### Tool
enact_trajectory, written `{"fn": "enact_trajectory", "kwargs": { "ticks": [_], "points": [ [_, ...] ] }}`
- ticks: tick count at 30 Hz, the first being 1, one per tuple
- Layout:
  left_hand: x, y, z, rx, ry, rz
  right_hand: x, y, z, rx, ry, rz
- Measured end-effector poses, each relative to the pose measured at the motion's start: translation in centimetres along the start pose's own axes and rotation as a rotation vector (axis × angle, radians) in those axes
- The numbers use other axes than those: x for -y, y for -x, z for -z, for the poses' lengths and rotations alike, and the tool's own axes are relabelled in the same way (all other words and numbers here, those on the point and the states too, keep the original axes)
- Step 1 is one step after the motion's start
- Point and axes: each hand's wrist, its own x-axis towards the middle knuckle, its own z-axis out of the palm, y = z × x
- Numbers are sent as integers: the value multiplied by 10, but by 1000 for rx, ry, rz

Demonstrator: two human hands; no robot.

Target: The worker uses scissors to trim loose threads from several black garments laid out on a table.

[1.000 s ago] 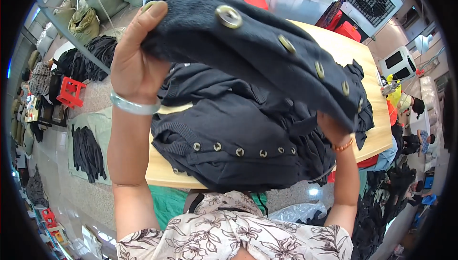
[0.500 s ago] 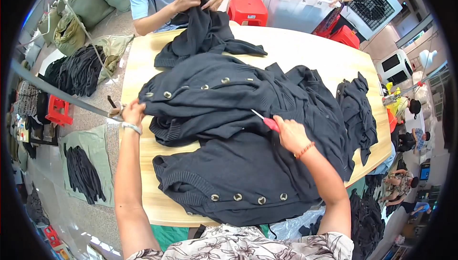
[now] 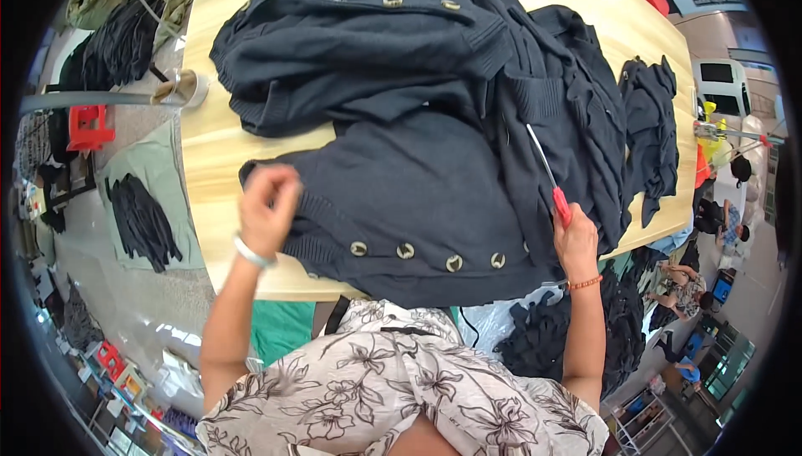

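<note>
A dark navy knitted cardigan (image 3: 418, 205) with a row of metal buttons lies flat on the wooden table (image 3: 209, 147) in front of me. My left hand (image 3: 267, 209) pinches its left edge near the sleeve. My right hand (image 3: 575, 239) rests on the cardigan's right side and holds red-handled scissors (image 3: 547, 172), blades pointing up and away. A second dark cardigan (image 3: 368, 38) lies bunched just beyond the first.
More dark garments (image 3: 647, 122) lie at the table's right end. A tape roll (image 3: 185, 86) sits at the left table edge. Dark clothes (image 3: 142, 218) lie on a green sheet on the floor to the left, near a red stool (image 3: 88, 126). People sit at lower right.
The lifted cardigan has come down and now lies flat on the table. My view has dropped closer to the table, and both hands have drawn in to the near garment.
</note>
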Motion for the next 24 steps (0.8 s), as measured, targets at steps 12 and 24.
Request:
{"fn": "enact_trajectory", "kwargs": {
  "ticks": [12,24],
  "points": [
    [1,144,-101,-160,601,648,-2,117,7,98,-121,483],
    [24,130,-73,-125,1114,561,121,119,-10,396,-201,778]
  ]
}}
